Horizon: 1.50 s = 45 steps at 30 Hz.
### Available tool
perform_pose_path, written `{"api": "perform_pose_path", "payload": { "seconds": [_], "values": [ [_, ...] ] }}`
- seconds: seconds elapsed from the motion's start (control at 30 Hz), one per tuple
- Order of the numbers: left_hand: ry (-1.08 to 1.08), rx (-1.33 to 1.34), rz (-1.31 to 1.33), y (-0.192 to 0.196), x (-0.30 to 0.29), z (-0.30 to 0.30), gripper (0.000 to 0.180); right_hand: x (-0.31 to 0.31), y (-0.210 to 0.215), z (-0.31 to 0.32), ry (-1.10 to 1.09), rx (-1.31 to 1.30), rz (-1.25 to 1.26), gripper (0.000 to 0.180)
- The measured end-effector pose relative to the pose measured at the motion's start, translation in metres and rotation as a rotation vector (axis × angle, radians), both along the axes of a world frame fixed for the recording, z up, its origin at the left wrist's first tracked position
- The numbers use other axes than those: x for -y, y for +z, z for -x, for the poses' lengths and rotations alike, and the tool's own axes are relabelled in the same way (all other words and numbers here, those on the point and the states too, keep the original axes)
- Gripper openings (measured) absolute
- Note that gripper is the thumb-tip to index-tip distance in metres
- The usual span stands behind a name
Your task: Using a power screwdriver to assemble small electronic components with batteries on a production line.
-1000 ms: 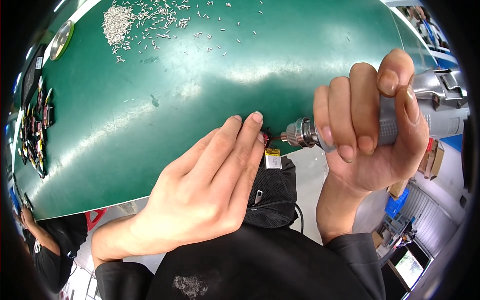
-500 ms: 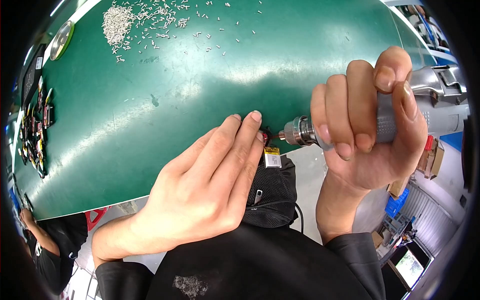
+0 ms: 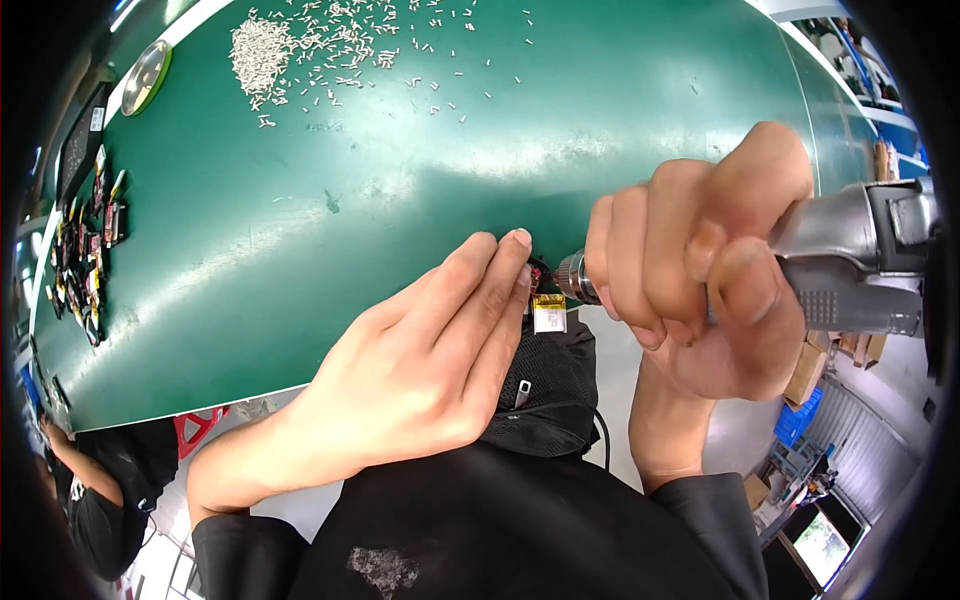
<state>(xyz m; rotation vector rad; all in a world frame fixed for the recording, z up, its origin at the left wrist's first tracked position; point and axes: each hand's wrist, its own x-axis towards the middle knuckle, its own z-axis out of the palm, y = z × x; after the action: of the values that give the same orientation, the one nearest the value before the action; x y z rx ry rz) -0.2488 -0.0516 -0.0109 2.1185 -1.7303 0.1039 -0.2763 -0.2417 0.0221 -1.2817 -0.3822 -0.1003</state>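
Green tabletop (image 3: pixel 420 200): at its near edge the left hand (image 3: pixel 420 370) lies flat, fingertips pinning a small, mostly hidden part (image 3: pixel 540 272). The right hand (image 3: pixel 700 260) is wrapped around a metal driver (image 3: pixel 850 255), tip at the part. The part looks light and delicate, best pinched by its edges; the driver looks heavy and rigid.

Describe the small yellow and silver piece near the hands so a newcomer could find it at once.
Start at the green table and follow its near edge to where the left hand meets the tip of the grey power screwdriver held by the right hand. Just below the left fingertips hangs a small flat rectangular piece. Its yellow band and silver face set it apart from the dark part above it.
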Motion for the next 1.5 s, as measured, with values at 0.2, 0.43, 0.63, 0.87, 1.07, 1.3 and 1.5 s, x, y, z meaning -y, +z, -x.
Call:
{"api": "perform_pose_path", "payload": {
  "seconds": [0.2,0.43,0.63,0.87,1.07,1.3,1.5],
  "values": [
    [-0.007,0.006,0.005,0.004,-0.002,-0.007,0.036,0.0,0.003,0.0,-0.108,0.0,0.138,0.012],
    [-0.126,-0.123,0.069,0.011,-0.011,-0.025,0.032,0.001,-0.004,-0.009,0.208,0.069,-0.256,0.016],
    [-0.062,-0.261,0.024,0.02,-0.041,-0.018,0.033,0.016,0.005,-0.014,0.542,0.289,-0.506,0.01],
    [1.082,0.146,0.247,0.023,-0.176,-0.079,0.04,0.048,-0.023,0.026,0.047,0.076,-0.543,0.017],
    [1.297,0.51,-0.019,0.018,-0.192,-0.091,0.045,0.025,-0.042,0.026,-0.11,-0.126,-0.674,0.011],
    [0.828,0.026,0.178,0.01,-0.093,-0.126,0.028,0.029,-0.047,0.034,-0.189,-0.181,-0.935,0.008],
    [0.619,0.139,0.102,0.007,-0.057,-0.169,0.021,0.03,-0.049,0.034,-0.189,-0.158,-0.934,0.009]
  ]
}}
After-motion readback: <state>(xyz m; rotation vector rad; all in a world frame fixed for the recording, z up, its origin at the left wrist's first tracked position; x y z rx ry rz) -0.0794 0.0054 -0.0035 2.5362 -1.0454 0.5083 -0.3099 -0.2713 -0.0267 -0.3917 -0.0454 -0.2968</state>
